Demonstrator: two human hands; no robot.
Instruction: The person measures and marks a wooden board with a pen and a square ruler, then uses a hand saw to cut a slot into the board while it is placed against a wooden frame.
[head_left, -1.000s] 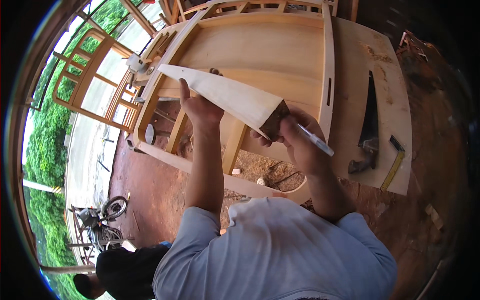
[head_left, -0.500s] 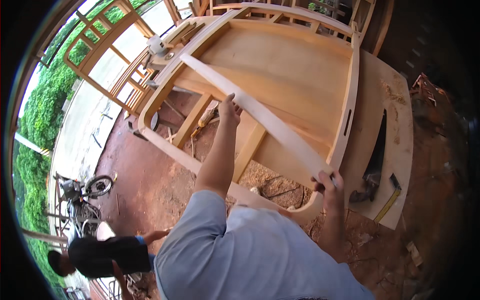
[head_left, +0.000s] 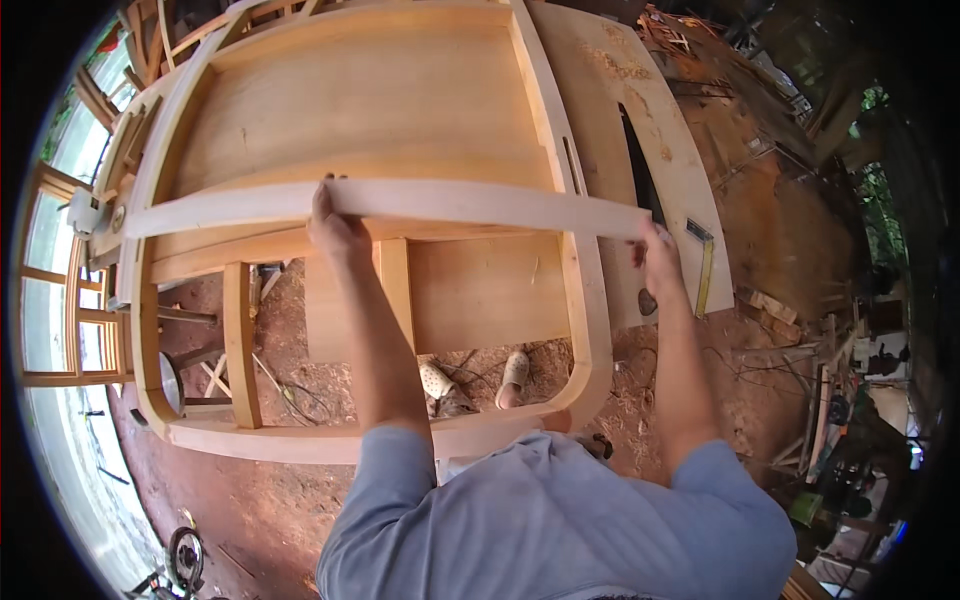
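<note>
A long, pale, slightly curved wooden slat (head_left: pixel 460 202) lies across my view, held up over a large wooden frame (head_left: pixel 290 443) with rounded corners and a panel (head_left: pixel 370 110) set in it. My left hand (head_left: pixel 338 225) grips the slat left of its middle, fingers wrapped over the far edge. Its right end is in my right hand (head_left: pixel 657 258), closed around the tip. Beside that hand, on a plywood sheet (head_left: pixel 590 60), lie a dark-bladed handsaw (head_left: pixel 637 160), partly covered by the slat and hand, and a try square (head_left: pixel 704 270) with a yellow blade.
Slatted wooden furniture frames (head_left: pixel 75 320) stand at the left, near a white machine (head_left: pixel 85 213). My clogs (head_left: pixel 514 375) show through the frame, on reddish ground strewn with shavings. Scrap wood (head_left: pixel 770 310) lies at the right. A motorbike wheel (head_left: pixel 186 556) is at lower left.
My view has turned right. The slat has swung from a diagonal to nearly level across the frame, still in both hands. The person at lower left has left the view.
</note>
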